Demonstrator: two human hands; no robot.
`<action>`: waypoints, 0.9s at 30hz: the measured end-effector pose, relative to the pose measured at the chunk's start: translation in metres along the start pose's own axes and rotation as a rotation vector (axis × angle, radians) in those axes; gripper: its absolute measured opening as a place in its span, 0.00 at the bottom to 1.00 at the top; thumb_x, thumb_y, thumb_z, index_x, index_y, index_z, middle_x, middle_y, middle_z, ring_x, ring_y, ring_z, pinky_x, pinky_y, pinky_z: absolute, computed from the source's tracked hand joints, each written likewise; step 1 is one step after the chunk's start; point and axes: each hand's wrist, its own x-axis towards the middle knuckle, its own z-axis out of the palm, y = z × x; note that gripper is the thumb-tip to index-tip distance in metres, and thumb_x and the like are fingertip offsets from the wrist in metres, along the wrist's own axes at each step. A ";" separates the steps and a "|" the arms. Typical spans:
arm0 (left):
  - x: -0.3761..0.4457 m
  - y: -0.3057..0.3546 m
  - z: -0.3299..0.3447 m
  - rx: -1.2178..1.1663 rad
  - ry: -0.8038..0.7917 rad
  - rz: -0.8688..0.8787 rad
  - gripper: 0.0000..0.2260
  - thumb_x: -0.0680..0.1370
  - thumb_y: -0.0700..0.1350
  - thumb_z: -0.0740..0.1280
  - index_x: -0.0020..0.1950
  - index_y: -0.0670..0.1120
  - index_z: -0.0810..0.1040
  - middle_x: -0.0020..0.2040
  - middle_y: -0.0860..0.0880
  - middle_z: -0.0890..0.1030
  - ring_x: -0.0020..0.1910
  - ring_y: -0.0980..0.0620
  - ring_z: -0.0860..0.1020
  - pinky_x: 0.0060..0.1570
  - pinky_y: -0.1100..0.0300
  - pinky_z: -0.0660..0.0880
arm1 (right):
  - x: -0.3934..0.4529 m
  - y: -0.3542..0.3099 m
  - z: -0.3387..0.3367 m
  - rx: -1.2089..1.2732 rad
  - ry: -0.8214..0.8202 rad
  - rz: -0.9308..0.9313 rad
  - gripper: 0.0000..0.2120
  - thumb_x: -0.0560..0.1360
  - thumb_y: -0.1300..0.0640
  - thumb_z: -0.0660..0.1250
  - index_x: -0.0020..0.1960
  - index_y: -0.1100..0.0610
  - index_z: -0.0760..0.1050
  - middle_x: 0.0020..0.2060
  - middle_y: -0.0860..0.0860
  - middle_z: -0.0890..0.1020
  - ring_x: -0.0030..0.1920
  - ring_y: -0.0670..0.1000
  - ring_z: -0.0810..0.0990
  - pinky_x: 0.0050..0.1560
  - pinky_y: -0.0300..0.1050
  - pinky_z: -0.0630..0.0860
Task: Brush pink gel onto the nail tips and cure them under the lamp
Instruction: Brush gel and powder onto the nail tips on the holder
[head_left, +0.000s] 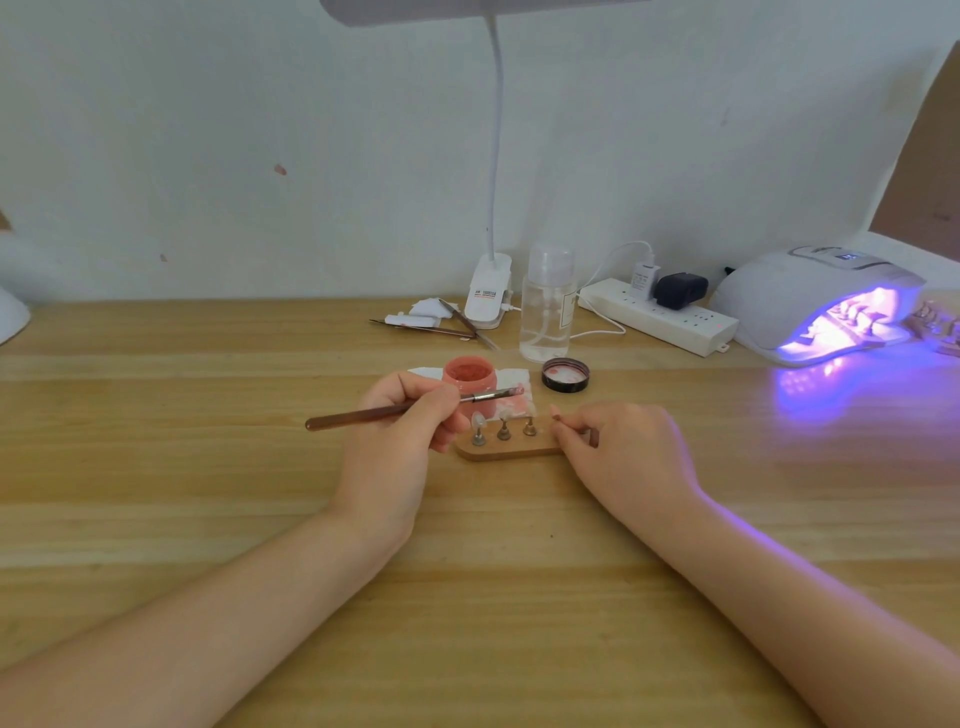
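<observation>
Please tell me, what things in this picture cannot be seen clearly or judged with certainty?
Head view only:
- Nail tips on the wooden holder: too small to tell which carry gel.
- Right end of the holder: hidden by the right hand.
- Inside the curing lamp: violet glare blurs what lies there.
- Desk lamp head: cut by the top edge.
- Brush middle: covered by the left hand.

2 bare forearms, no sleeves showing; left hand (400, 431) and right hand (623, 452) without rings.
</observation>
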 end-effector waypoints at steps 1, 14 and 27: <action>0.000 0.000 0.000 0.002 0.001 0.001 0.11 0.76 0.32 0.64 0.35 0.44 0.75 0.27 0.49 0.78 0.27 0.56 0.74 0.29 0.66 0.70 | 0.000 0.000 0.000 0.004 0.008 0.004 0.14 0.77 0.46 0.62 0.44 0.51 0.83 0.29 0.49 0.78 0.36 0.52 0.77 0.36 0.43 0.74; 0.002 0.001 -0.003 0.010 0.025 0.004 0.11 0.76 0.33 0.64 0.35 0.43 0.75 0.27 0.49 0.78 0.28 0.56 0.74 0.29 0.67 0.71 | -0.005 -0.001 -0.017 -0.017 0.179 -0.012 0.17 0.73 0.38 0.62 0.41 0.49 0.81 0.26 0.43 0.74 0.34 0.48 0.75 0.34 0.41 0.67; 0.001 0.002 -0.003 0.013 0.028 -0.008 0.10 0.76 0.33 0.64 0.36 0.43 0.74 0.27 0.49 0.78 0.27 0.56 0.73 0.29 0.66 0.70 | 0.016 0.054 -0.034 0.143 -0.258 0.095 0.40 0.47 0.22 0.63 0.55 0.40 0.74 0.36 0.43 0.74 0.40 0.41 0.74 0.37 0.39 0.67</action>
